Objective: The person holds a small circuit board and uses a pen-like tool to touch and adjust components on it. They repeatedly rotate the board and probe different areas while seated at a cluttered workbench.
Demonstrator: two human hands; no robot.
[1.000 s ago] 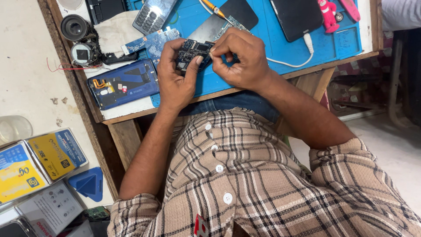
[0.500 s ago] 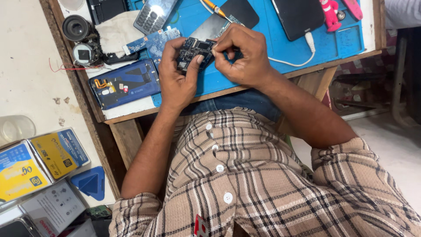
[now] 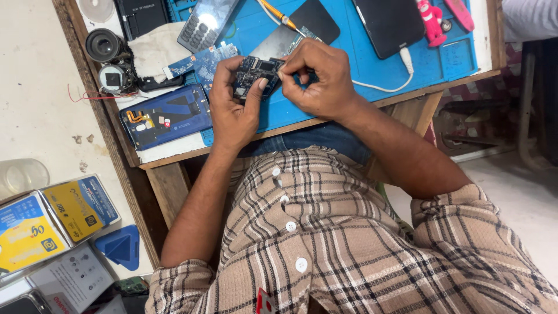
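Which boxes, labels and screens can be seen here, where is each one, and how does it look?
Yellow box: floor, lower left; flat, square, blue edge.
Blue and yellow box: left of it, at the picture edge.
Grey-white box: below those two; pale, small dark print.
Keypad phone: top of the blue mat; grey keys, dark screen.
Black phone: mat, upper right; dark screen, white cable plugged in.
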